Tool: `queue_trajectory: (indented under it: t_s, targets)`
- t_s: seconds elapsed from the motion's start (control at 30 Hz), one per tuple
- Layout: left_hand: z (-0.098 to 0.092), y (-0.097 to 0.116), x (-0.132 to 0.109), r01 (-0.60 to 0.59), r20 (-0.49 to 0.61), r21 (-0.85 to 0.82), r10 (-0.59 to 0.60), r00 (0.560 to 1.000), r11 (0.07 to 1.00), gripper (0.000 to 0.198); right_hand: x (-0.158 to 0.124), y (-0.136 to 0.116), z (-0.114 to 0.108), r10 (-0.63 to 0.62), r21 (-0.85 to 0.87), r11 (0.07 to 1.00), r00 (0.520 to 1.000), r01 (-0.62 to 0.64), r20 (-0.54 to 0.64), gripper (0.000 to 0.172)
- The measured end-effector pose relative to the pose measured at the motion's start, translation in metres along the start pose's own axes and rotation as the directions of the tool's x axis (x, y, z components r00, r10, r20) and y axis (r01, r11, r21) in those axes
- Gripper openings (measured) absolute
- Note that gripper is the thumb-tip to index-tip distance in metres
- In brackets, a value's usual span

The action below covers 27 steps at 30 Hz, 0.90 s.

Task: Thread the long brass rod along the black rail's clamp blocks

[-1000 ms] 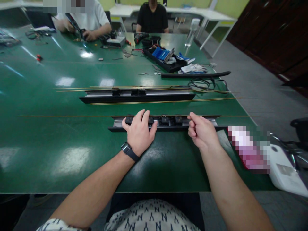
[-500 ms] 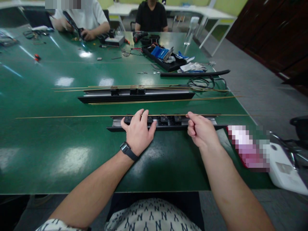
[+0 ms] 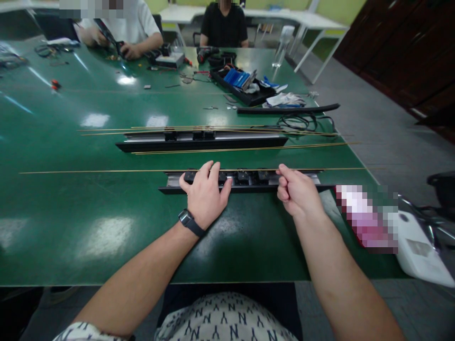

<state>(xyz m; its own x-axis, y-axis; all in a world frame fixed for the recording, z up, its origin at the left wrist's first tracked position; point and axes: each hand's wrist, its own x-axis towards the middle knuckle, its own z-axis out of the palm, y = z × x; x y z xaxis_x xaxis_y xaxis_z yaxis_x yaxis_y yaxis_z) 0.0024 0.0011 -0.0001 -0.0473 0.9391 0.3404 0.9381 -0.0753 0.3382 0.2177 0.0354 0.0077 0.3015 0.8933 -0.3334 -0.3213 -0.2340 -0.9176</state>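
I've got the near rail [image 3: 249, 190] set back from the table's [image 3: 249, 246] near edge, left hand [image 3: 206, 192] spread over its black blocks [image 3: 243, 177]. Right hand [image 3: 297, 189] pinches a thin rod [image 3: 88, 172] running lengthwise along the rail, past both ends. Far rail [image 3: 202, 145] lies behind, roughly parallel, more rods [image 3: 302, 147] around it. Cable coil [image 3: 296, 124] by the table's right edge, tray [image 3: 254, 101] and bottle [image 3: 282, 47] toward far right corner. Co-worker [image 3: 140, 28] at far edge, hands on something black.
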Motion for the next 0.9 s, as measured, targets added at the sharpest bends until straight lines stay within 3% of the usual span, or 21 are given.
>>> queue_trajectory:
  t_s: [0.4, 0.63, 0.9]
  targets:
    - [0.0003, -0.0002, -0.0002, 0.002, 0.004, 0.003, -0.002, 1.000, 1.000, 0.046, -0.0034, -0.0027, -0.0033, 0.003, -0.011, 1.000, 0.997, -0.002, 0.081, 0.024]
    - [-0.0005, -0.0004, -0.0009, -0.014, -0.015, -0.007, 0.014, 1.000, 1.000, 0.046, -0.0039, -0.0023, -0.0014, 0.003, 0.002, 1.000, 0.998, -0.003, 0.064, 0.019]
    - [-0.0003, 0.0005, -0.0001, 0.006, 0.017, 0.025, -0.006, 1.000, 1.000, 0.047, -0.0024, -0.0014, -0.0012, 0.008, -0.010, 1.000, 1.000, -0.008, 0.022, 0.027]
